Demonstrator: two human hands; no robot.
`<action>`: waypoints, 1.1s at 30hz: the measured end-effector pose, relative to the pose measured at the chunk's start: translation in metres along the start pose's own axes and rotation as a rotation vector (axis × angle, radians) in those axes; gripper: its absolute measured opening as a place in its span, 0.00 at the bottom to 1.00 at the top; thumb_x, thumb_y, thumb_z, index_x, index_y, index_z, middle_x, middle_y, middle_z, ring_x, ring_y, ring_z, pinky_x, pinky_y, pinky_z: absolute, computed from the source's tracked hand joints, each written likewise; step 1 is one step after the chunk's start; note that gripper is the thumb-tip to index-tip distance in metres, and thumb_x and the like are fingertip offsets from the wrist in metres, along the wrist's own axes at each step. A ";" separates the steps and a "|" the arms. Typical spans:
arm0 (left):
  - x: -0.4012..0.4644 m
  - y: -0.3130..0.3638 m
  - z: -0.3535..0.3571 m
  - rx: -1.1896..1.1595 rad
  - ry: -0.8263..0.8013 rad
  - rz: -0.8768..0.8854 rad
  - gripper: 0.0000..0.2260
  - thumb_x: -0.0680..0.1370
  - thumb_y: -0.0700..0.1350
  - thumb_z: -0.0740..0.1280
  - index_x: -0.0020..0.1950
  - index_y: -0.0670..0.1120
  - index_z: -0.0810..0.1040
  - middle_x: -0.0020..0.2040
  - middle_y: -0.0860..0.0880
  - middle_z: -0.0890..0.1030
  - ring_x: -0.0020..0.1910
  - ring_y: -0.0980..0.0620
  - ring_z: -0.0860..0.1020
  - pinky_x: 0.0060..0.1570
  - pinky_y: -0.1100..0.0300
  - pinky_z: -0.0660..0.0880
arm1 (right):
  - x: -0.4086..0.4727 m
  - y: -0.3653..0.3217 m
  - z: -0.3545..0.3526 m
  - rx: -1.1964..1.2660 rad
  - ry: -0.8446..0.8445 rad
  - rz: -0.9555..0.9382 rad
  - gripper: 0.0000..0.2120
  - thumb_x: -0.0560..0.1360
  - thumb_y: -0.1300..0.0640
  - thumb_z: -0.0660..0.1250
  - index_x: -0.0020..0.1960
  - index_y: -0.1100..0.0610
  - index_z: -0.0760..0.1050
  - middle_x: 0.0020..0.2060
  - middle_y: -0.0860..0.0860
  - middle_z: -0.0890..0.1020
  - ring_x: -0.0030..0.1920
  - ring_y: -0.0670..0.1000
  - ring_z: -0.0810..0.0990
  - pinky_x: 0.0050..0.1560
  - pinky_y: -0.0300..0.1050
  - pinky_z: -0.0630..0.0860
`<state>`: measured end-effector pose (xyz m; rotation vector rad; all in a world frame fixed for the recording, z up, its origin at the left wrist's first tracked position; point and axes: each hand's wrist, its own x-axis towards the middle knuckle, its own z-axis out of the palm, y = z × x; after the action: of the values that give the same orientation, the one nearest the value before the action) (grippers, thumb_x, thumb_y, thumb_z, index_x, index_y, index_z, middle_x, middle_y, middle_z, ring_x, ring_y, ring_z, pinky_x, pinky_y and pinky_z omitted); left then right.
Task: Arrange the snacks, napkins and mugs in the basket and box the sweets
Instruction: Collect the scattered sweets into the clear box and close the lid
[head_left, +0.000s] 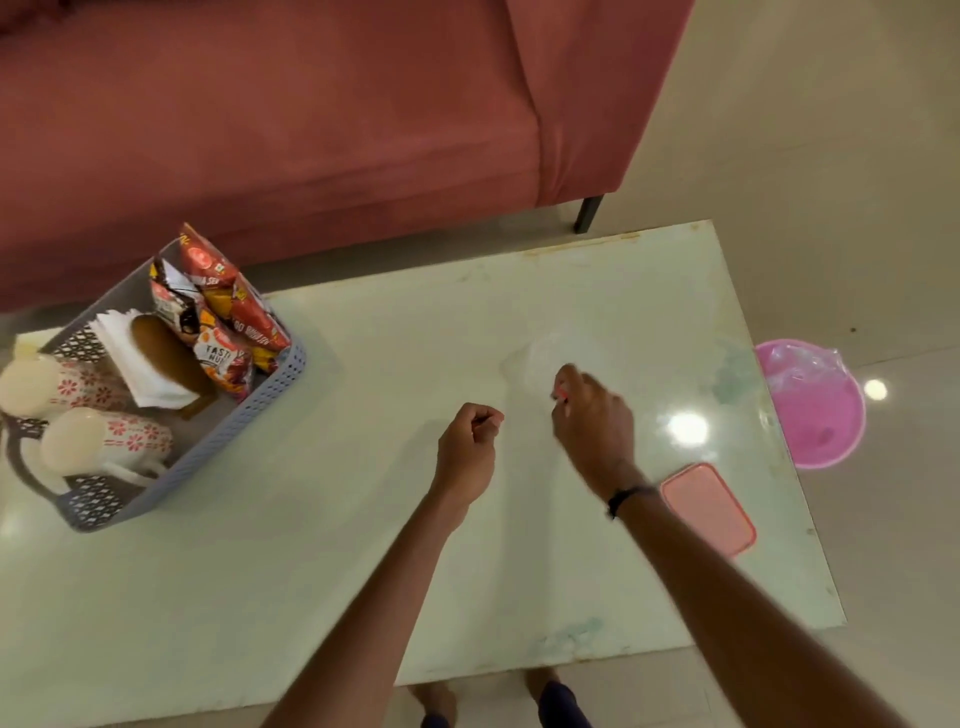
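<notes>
- The person's left hand (470, 441) hovers over the middle of the pale marble-look table (322, 571) with its fingers curled into a loose fist; nothing shows between them
- The right hand (592, 421) reaches further out over the table, fingers bent downward; a small pink-red thing (561, 395), perhaps a sweet, shows at the fingertips, pinched there, though the blur keeps me from telling what it is
- Just beyond those fingertips lies a faint clear container (550, 358), so blurred that its shape and contents cannot be told
- A dark band (626, 496) circles the right wrist
- A pink rectangular lid (709, 509) lies flat on the table near the right edge, just beside the right forearm
- The grey perforated basket (228, 441) sits at the table's left end, partly over the edge
- Inside it, red and orange snack packets (234, 312) stand upright against the far right corner
- A stack of white napkins (132, 358) leans beside the packets, with a brown rounded object (166, 353) resting on top of them
- Two white mugs with a red flower pattern (93, 415) lie on their sides in the basket's near left part, one behind the other, bases toward the camera
- A pink round tub (821, 415) with crumpled clear plastic in it stands on the floor past the table's right edge
- A pink-red sofa (311, 114) stretches behind the table
- The person's feet (441, 701) show below the table's near edge
</notes>
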<state>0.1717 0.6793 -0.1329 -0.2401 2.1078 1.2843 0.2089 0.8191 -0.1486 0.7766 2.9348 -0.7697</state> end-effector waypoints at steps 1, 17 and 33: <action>-0.003 -0.004 -0.007 -0.009 0.020 -0.014 0.07 0.79 0.40 0.58 0.51 0.45 0.76 0.41 0.53 0.75 0.31 0.54 0.71 0.26 0.70 0.68 | -0.018 -0.016 0.007 0.020 -0.035 0.000 0.08 0.72 0.65 0.61 0.49 0.57 0.73 0.42 0.55 0.82 0.37 0.63 0.81 0.32 0.45 0.69; -0.027 -0.071 -0.091 -0.050 0.115 -0.053 0.09 0.79 0.39 0.60 0.57 0.43 0.73 0.52 0.45 0.77 0.44 0.51 0.76 0.37 0.67 0.70 | -0.117 -0.116 0.066 0.478 -0.224 0.250 0.08 0.77 0.56 0.62 0.54 0.56 0.66 0.35 0.50 0.80 0.34 0.51 0.78 0.35 0.42 0.70; -0.045 -0.075 -0.096 -0.059 -0.033 -0.029 0.17 0.78 0.38 0.59 0.66 0.48 0.68 0.68 0.50 0.70 0.65 0.50 0.71 0.63 0.52 0.74 | -0.126 -0.108 0.059 0.487 -0.190 0.362 0.08 0.76 0.53 0.62 0.51 0.56 0.67 0.33 0.51 0.79 0.32 0.52 0.75 0.33 0.43 0.70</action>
<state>0.1994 0.5529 -0.1303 -0.2724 2.0336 1.3263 0.2619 0.6516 -0.1344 1.1405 2.3577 -1.4386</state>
